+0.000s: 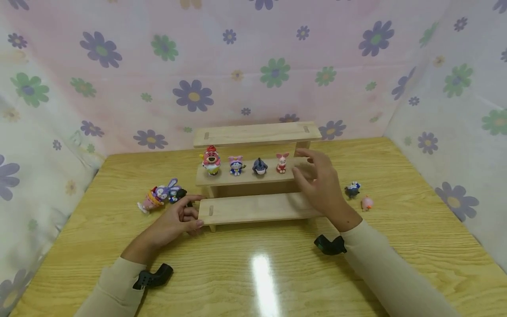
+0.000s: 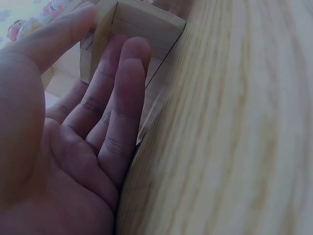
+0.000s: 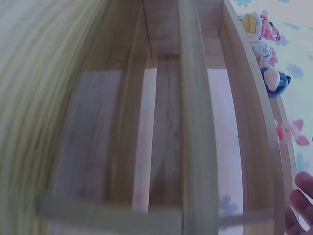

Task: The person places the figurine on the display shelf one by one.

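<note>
A three-step wooden display rack (image 1: 253,209) stands on the table. My left hand (image 1: 174,222) grips the left end of its lowest board, with the thumb at the front corner; in the left wrist view the board end lies between thumb and fingers (image 2: 128,93). My right hand (image 1: 321,182) hovers at the right end of the middle board, thumb and fingers apart, holding nothing visible. Close to its left stands a pink rabbit-eared figurine in red (image 1: 281,163). Further left on that board are a grey-blue figurine (image 1: 259,167), a purple-and-pink one (image 1: 236,165) and a red bear figurine (image 1: 211,161).
Left of the rack lie a purple long-eared figurine (image 1: 154,197) and a dark-and-blue one (image 1: 177,194), near my left hand. To the right are a dark figurine with blue-white top (image 1: 352,189) and a small pink one (image 1: 367,203). A flowered cloth (image 1: 237,53) hangs behind.
</note>
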The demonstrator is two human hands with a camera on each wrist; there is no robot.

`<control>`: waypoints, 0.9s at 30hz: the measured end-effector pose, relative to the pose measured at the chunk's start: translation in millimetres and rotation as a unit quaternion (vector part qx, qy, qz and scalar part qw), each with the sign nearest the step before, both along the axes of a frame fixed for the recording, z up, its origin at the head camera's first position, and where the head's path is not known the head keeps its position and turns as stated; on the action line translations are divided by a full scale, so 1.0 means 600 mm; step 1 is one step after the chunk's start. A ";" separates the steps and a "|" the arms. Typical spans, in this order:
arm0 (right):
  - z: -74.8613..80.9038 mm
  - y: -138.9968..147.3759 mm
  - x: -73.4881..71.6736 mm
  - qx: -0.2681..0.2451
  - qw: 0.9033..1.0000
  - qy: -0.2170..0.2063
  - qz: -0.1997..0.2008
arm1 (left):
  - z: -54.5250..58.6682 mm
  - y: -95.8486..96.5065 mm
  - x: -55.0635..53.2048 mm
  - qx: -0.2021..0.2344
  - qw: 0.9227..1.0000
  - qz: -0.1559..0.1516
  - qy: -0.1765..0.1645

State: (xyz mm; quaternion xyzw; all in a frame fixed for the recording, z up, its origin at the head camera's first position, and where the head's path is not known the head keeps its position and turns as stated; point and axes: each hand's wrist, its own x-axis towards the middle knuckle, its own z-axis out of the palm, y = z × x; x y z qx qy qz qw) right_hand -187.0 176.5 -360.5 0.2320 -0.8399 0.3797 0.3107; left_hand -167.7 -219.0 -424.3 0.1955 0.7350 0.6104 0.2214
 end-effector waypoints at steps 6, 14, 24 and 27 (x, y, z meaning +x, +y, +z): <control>-0.006 0.040 0.015 0.013 1.000 -0.003 -0.021 | 0.002 0.003 -0.001 0.005 1.000 0.000 -0.003; -0.009 0.096 0.037 0.041 0.997 -0.007 -0.057 | 0.002 0.003 0.000 0.003 1.000 0.001 -0.002; -0.010 0.184 0.043 0.094 0.988 -0.107 -0.068 | -0.001 0.000 0.000 0.014 1.000 -0.010 0.013; -0.014 0.209 0.039 0.112 0.977 -0.171 -0.066 | -0.001 0.000 0.000 0.012 1.000 -0.008 0.011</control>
